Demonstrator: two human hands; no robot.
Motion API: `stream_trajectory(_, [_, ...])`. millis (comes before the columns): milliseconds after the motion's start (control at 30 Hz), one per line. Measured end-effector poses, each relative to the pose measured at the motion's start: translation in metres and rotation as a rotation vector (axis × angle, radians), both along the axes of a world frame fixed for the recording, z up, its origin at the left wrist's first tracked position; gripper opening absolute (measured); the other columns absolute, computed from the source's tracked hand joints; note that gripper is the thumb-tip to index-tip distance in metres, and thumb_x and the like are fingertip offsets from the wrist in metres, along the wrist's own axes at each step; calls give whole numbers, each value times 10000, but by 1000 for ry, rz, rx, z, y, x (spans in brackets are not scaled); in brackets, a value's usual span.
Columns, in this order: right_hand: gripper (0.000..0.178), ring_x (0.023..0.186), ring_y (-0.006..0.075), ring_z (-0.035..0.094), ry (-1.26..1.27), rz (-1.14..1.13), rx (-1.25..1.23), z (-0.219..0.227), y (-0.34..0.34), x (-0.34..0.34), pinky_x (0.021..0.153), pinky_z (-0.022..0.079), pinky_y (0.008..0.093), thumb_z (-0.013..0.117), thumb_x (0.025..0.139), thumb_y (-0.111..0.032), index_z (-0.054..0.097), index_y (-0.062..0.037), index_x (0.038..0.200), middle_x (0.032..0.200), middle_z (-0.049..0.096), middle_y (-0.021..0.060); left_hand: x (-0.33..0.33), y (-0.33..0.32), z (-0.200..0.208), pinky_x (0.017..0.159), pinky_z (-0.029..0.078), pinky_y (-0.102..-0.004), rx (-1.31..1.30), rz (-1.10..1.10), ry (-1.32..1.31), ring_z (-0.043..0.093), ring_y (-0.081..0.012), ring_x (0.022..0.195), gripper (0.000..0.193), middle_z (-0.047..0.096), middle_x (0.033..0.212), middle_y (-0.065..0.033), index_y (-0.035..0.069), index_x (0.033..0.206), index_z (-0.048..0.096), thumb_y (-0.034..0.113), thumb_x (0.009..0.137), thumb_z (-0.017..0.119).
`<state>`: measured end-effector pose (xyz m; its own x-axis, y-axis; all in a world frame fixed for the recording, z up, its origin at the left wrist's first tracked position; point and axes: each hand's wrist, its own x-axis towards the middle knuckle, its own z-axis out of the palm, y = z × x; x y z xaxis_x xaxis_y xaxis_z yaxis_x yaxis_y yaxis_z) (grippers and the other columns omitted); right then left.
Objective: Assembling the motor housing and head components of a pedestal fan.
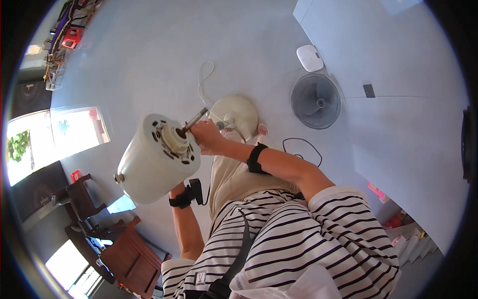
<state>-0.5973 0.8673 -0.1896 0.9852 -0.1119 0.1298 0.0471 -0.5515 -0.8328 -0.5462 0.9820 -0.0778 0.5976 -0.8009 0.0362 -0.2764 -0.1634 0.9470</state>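
Note:
A cream fan motor housing (pixel 154 159) is raised in front of me at the left, tilted with its vented face toward the right. From that face a bare metal shaft (pixel 195 119) sticks out, with no blades on it. My right hand (pixel 208 138) is closed beside the shaft, its fingers bent against the edge of the housing; what lies inside its grip is hidden. Most of my left hand (pixel 177 190) is behind the underside of the housing, so its fingers do not show. Below stands a round cream fan base (pixel 239 112) with a short grey-tipped post (pixel 224 123).
On the floor lie a grey fan grille with blades (pixel 308 102), a white rounded box (pixel 309 58) and a dark loop of cable (pixel 313 149). A white cord (pixel 200 79) trails from the base. Dark wooden furniture (pixel 132 256) stands at the left.

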Motion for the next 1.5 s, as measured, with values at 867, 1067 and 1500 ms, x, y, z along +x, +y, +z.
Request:
stream_trajectory(867, [417,787,220,530,-276,40,-9,70,18,16,669,394,327,673,551,-165,497,-65,916,837,536,67,-9,8,41,1005,287,-406,-160,338,22,457,-269,1037,463,493,982,-109,33,1019,444,32,588,610])
stream_trajectory(1067, [476,796,219,543,-307,-11,9,73,12,11,685,400,326,704,509,-169,496,-67,925,843,549,62,-14,1,43,1000,293,-397,-163,339,-11,459,-263,1033,461,492,977,-113,33,1003,449,-15,563,579])
stream_trajectory(1500, [558,835,217,541,-248,83,27,91,3,13,708,370,313,716,481,-158,498,-55,985,875,557,57,-18,-7,51,939,358,-392,-214,455,-34,498,-245,933,486,522,924,-126,2,984,434,-85,531,587])
